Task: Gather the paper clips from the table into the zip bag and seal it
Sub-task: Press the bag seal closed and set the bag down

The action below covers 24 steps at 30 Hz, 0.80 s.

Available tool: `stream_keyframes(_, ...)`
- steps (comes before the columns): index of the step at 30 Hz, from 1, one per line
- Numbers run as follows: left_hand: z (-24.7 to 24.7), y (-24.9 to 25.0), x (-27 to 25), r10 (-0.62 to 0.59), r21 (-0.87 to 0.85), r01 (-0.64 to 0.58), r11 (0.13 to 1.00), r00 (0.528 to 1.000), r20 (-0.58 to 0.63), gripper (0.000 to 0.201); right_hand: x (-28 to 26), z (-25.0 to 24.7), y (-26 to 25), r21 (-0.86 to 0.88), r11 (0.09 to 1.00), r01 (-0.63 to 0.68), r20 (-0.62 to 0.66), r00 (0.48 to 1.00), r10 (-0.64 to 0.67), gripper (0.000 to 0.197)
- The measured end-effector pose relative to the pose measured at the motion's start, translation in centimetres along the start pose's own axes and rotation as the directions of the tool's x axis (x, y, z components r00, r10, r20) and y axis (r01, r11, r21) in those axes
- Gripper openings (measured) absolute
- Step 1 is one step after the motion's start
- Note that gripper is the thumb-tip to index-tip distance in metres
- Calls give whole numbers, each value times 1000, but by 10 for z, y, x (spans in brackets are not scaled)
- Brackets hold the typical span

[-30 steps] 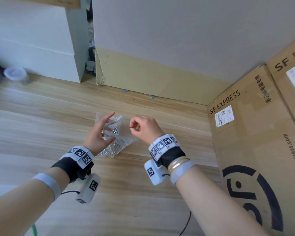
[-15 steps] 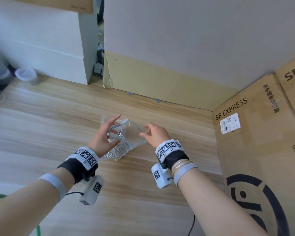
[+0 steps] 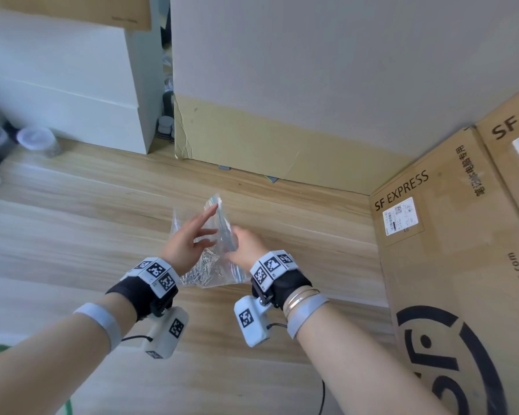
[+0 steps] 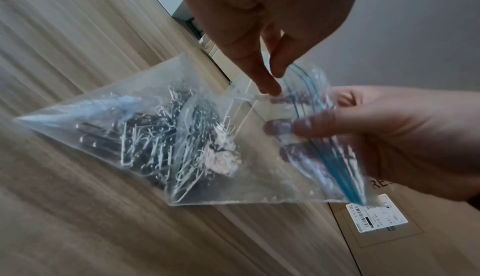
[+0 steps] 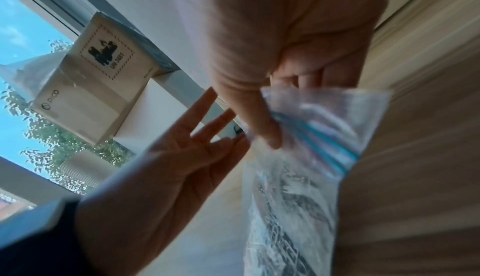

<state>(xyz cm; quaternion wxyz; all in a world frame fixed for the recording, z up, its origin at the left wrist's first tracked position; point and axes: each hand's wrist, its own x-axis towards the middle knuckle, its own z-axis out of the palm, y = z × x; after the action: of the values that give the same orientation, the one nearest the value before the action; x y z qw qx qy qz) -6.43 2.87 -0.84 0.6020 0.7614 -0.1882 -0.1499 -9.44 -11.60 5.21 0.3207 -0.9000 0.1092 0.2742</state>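
Currently the zip bag (image 3: 219, 235) is lifted off the wooden table (image 3: 72, 223) between both hands, its mouth turned up and away, its bottom corner hanging low. Paper clips (image 4: 166, 136) sit bunched in the lower half, a tangled silver mass pressing against the clear film.

Right hand (image 3: 246, 245): thumb and fingers pinch the bag near its top, right at the blue zip strip (image 5: 324, 146). From the left wrist, the fingertips show through the plastic behind the strip.

Left hand (image 3: 189, 241): fingers straight and spread, palm turned toward the bag. One fingertip touches the film just below the strip; it grips nothing.

No loose clips are visible on the table from the head view, so gathering looks finished and sealing is the step in hand. The strip appears unclosed, though blur leaves that uncertain.

Handling notes, as judgement:
- Film is thin, soft and slick; it crumples rather than holds shape.
- The clips' weight sits low, so the bag will swing and sag from any top grip.
- Wire ends could poke the film if squeezed.
- Best hold: both ends of the zip strip, its stiffest part, then pinch along it.
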Motion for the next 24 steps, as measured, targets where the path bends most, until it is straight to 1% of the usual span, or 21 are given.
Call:
stream_keyframes(1, -1, 3, 3, 0, 56, 3, 998, 999, -54, 84, 1, 1, 2, -4, 1000, 10, -38, 999, -10, 50)
stream_keyframes(2, -3, 7, 7, 3, 115, 9, 993, 994, -107, 77, 1, 1, 3, 7, 1000, 16, -57, 998, -15, 49)
stream_keyframes(3, -6, 9, 11, 4, 161, 20, 987, 989, -147, 73, -2, -3, 4, 18, 1000, 16, -59, 998, -15, 51)
stream_keyframes(5, -10, 14, 19, 4, 189, 32, 981, 982, -188, 71, -8, -17, 6, 15, 999, 31, -38, 999, -31, 54)
stream_keyframes(7, -14, 21, 26, -14, 205, 52, 977, 983, -183, 64, -17, -36, 9, 2, 998, 58, 15, 998, -58, 52)
stream_keyframes(9, -14, 27, 29, -22, 250, 57, 967, 990, -141, 43, -25, -56, 13, -22, 997, 77, 75, 994, -75, 48)
stream_keyframes(11, -12, 33, 27, -12, 275, 38, 961, 995, -99, 20, -30, -73, 18, -60, 996, 70, 116, 991, -63, 46)
stream_keyframes(12, -10, 34, 26, -4, 267, 25, 963, 997, -77, 13, -32, -81, 22, -94, 994, 59, 122, 991, -47, 47)
stream_keyframes(13, -7, 36, 25, 6, 255, 8, 967, 999, -52, 10, -33, -88, 26, -134, 990, 40, 119, 993, -24, 47)
stream_keyframes(15, 1, 38, 24, 27, 244, -23, 970, 1000, -12, 22, -33, -98, 33, -206, 979, 0, 88, 996, 18, 45)
stream_keyframes(17, 10, 39, 22, 52, 245, -51, 968, 999, 1, 33, -32, -103, 37, -299, 954, -31, 35, 998, 43, 41)
stream_keyframes(19, 16, 38, 22, 86, 248, -85, 965, 996, 8, 36, -32, -104, 36, -380, 925, -15, 11, 1000, 21, 39)
stream_keyframes(20, 17, 38, 22, 99, 248, -97, 964, 995, 3, 35, -33, -102, 34, -372, 928, 15, 15, 1000, -10, 43)
stream_keyframes(22, 17, 38, 22, 119, 242, -114, 964, 993, -5, 28, -36, -97, 24, -274, 958, 81, 7, 997, -82, 50)
stream_keyframes(23, 16, 37, 22, 127, 237, -122, 964, 992, -3, 24, -35, -93, 19, -231, 967, 110, -20, 993, -117, 49)
stream_keyframes(24, 16, 37, 22, 134, 234, -129, 964, 991, -6, 24, -35, -88, 14, -211, 968, 132, -58, 987, -148, 46)
